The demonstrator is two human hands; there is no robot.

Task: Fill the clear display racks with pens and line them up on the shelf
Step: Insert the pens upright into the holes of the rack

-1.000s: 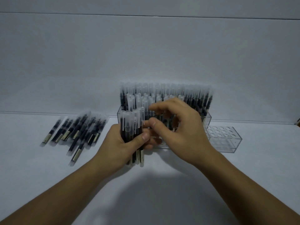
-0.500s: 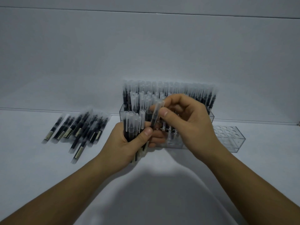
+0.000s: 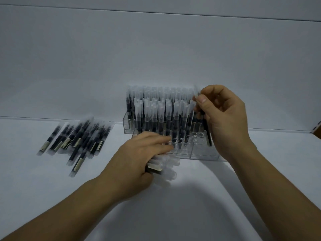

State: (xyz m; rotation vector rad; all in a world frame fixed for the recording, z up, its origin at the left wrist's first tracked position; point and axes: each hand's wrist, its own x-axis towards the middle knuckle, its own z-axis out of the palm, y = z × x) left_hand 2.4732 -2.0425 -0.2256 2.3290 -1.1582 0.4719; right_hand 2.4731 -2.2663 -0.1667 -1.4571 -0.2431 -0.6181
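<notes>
I see the left hand [image 3: 139, 157] low over the shelf [image 3: 173, 206] near its middle, palm down, gripping a bundle of pens [image 3: 165, 166] that lies sideways, its fingers reaching to the front clear rack [image 3: 199, 153]. The right hand [image 3: 224, 119] is raised with the wrist bent, thumb and fingers pinching a single pen [image 3: 209, 138] nearly upright over the rack's right end. Capped pens stand in that rack and in the back rack [image 3: 127, 126] touching it. Loose pens [image 3: 78, 140] lie towards the shelf's left edge.
</notes>
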